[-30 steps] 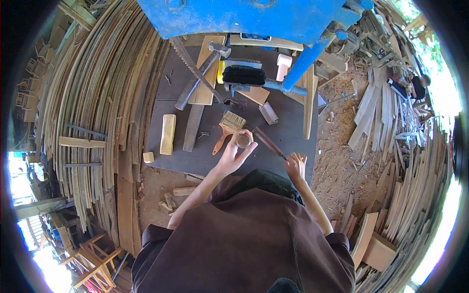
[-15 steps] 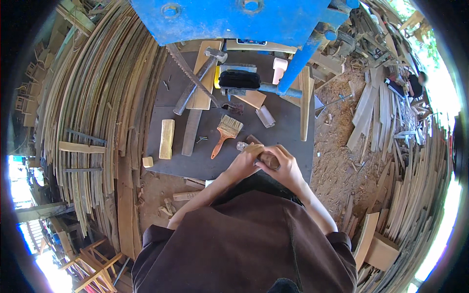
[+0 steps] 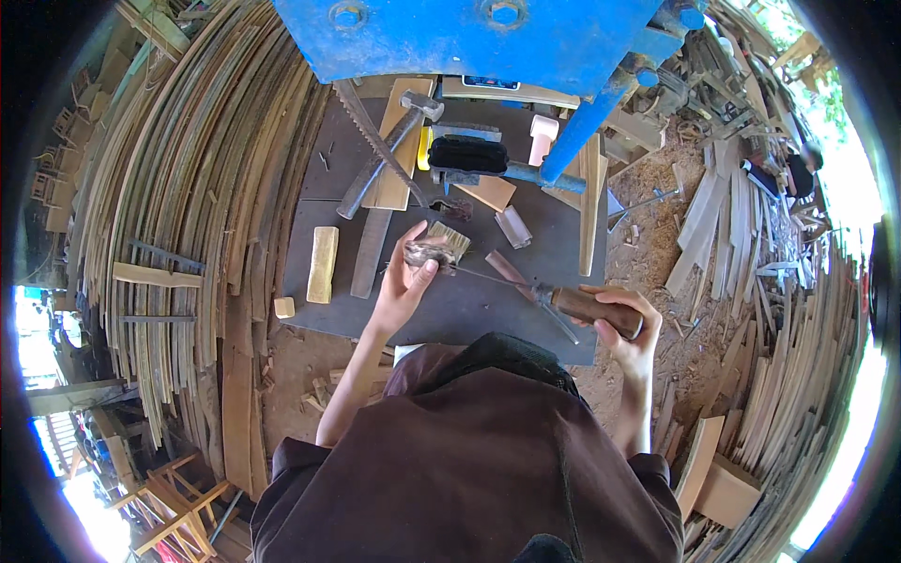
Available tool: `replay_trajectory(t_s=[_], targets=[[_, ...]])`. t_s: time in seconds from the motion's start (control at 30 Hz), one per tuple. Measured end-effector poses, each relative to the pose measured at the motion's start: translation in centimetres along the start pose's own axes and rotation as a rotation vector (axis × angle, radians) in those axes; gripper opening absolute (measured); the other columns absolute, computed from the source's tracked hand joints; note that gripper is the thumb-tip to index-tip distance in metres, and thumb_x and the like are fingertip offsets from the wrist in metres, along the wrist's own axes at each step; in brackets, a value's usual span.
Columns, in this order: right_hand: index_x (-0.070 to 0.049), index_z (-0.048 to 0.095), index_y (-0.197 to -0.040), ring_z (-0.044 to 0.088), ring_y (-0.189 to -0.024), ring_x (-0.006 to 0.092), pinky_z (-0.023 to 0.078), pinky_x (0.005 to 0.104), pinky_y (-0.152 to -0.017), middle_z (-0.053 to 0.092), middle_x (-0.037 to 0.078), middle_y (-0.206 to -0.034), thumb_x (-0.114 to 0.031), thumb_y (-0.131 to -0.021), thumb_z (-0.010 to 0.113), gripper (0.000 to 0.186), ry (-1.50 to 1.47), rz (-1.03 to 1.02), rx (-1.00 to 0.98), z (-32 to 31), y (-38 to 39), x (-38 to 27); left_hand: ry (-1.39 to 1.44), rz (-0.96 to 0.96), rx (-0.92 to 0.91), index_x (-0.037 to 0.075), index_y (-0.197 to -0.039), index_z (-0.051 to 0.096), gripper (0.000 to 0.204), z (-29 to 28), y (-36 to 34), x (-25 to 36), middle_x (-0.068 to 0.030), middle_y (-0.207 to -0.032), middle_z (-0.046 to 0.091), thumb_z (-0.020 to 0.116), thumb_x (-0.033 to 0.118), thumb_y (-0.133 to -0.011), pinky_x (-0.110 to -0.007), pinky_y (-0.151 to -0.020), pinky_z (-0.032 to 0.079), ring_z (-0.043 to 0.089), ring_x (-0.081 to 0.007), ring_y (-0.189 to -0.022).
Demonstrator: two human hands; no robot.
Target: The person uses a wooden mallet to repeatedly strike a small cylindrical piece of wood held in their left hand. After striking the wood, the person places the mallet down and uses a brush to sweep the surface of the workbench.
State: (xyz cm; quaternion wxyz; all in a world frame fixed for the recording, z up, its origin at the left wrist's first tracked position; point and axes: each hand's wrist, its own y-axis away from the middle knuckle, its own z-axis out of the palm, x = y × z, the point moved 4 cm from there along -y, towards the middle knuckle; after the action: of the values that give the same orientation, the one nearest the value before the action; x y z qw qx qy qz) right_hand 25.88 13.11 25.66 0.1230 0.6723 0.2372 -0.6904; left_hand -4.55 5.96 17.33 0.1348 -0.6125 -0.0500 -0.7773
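Observation:
My right hand (image 3: 631, 324) is closed around the thick wooden handle (image 3: 593, 310) of a hand tool with a thin straight metal shaft (image 3: 493, 279). The shaft points left, its end reaching the edge of a crumpled greyish-brown wad (image 3: 427, 253). My left hand (image 3: 405, 281) grips that wad between thumb and fingers; its material is unclear. Behind the wad, a paintbrush (image 3: 452, 235) shows only its bristles, its handle hidden by my left hand. Beneath the tool lie a narrow brown strip (image 3: 507, 269) and a thin metal rod (image 3: 561, 324) on the dark tabletop (image 3: 441, 314).
A blue machine frame (image 3: 469, 38) overhangs the table's far side. A hammer (image 3: 394, 150), a saw blade (image 3: 375, 136), a wooden block (image 3: 322, 265) and a pink plastic piece (image 3: 542, 139) lie around. Stacked timber (image 3: 178, 216) stands left; sawdust covers the floor at right.
My hands have moved apart, the right going rightward with the handled tool and the left forward and left with the wad. The metal shaft has come into view; the paintbrush is now partly covered.

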Motion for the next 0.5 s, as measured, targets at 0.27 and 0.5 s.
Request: replay_trajectory(t_s=[0.27, 0.5], targets=[[0.001, 0.062, -0.105, 0.063, -0.101, 0.0221, 0.051, 0.0336, -0.086, 0.064, 0.018, -0.111, -0.001, -0.072, 0.07, 0.035, 0.084, 0.143, -0.173, -0.3, 0.0, -1.1, -0.122, -0.043, -0.025, -0.006, -0.113, 0.051, 0.034, -1.0, 0.4, 4.1, -0.0104, -0.092, 0.065, 0.067, 0.006, -0.086, -0.026, -0.071, 0.052, 0.062, -0.0132, -0.08], [-0.003, 0.061, -0.111, 0.06, -0.063, 0.0134, 0.048, 0.0285, -0.06, 0.065, 0.011, -0.082, -0.02, -0.078, 0.075, 0.04, 0.496, 0.257, -0.604, 5.4, -0.2, 1.1, -0.261, -0.023, -0.149, -0.002, -0.106, 0.056, 0.032, -0.1, 1.4, 4.7, -0.0074, -0.095, 0.065, 0.073, 0.006, -0.081, -0.024, -0.078, 0.048, 0.062, -0.0113, -0.088]])
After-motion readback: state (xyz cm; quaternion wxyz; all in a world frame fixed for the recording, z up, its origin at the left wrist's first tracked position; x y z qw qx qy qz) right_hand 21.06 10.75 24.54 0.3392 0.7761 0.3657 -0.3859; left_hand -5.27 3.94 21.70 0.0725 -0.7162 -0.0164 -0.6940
